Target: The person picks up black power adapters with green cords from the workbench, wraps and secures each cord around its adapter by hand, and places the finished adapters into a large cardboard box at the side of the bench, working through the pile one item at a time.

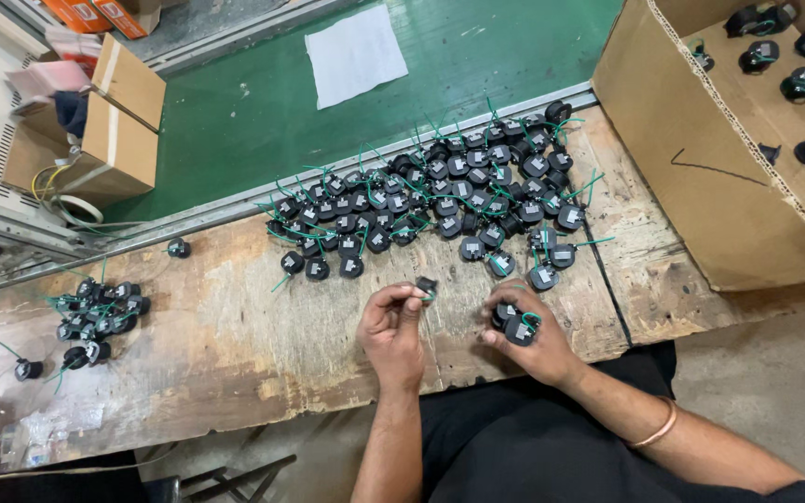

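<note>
Left hand point(391, 321): fingertips pinch one small round black plastic part with green wire point(426, 287), held just above worn wooden bench point(235, 326). Right hand point(524, 340): closed around several identical black parts point(517, 326). Large pile of same parts point(440, 200) lies beyond hands; open cardboard box point(701, 177) at right.
</note>
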